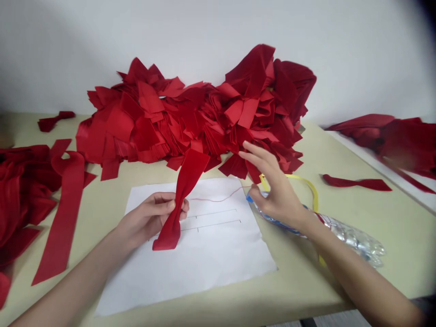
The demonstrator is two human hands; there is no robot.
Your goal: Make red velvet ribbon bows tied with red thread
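One pinch held the folds

The pale table point(293, 284) ran beneath everything, and the red fabric pile point(190, 118) spread along its back. The pile's front strips hung right by the far edge of the white sheet point(211, 259), so a piece dropped there would probably have been lost among look-alikes. The sheet itself, marked with two ruled lines, lay flat; a dragging wrist could have shifted it. Beside its right edge lay a clear plastic bundle point(354, 231) and a looping yellow band point(315, 193). The right hand point(272, 190) was raised over the bundle's blue end, fingers spread wide and apparently gripping nothing. The left hand point(150, 213) had thumb and fingertips closed on the gathered waist of a red strip point(179, 205), tilted above the sheet; a loosened pinch would likely have let the gathers open. The fine red thread point(213, 201) ran slack between the hands. Whether it touched the right one could not be told; that slack might have snagged on the band.
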